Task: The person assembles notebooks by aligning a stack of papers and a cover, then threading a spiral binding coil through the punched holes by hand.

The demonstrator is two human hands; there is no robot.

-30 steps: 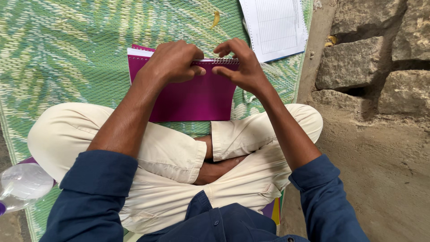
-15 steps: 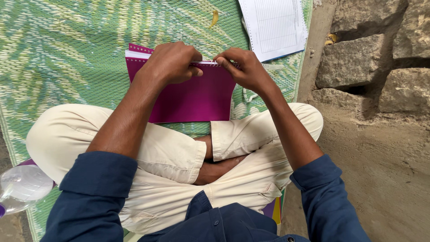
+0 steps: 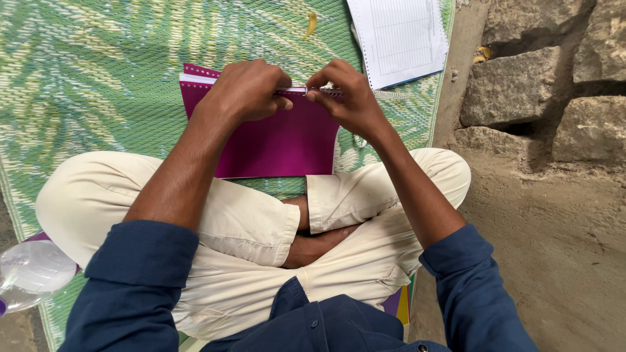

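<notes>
A magenta notebook (image 3: 280, 140) lies on the green woven mat in front of my crossed legs. A white spiral wire (image 3: 385, 95) runs along its far edge and sticks out to the right. My left hand (image 3: 244, 88) presses on the notebook's top edge with fingers curled over the binding. My right hand (image 3: 345, 94) pinches the spiral wire at the same edge, thumb and fingers closed on it. The two hands almost touch.
A stack of white punched sheets (image 3: 401, 39) lies on the mat (image 3: 85, 85) at the far right. Rough stone blocks (image 3: 515, 85) and bare earth border the mat on the right. A clear plastic bag (image 3: 29, 274) sits by my left knee. A yellow scrap (image 3: 311, 25) lies far ahead.
My right hand has slid left along the top edge toward my left hand, closing on the spiral wire. The notebook has stayed in place.
</notes>
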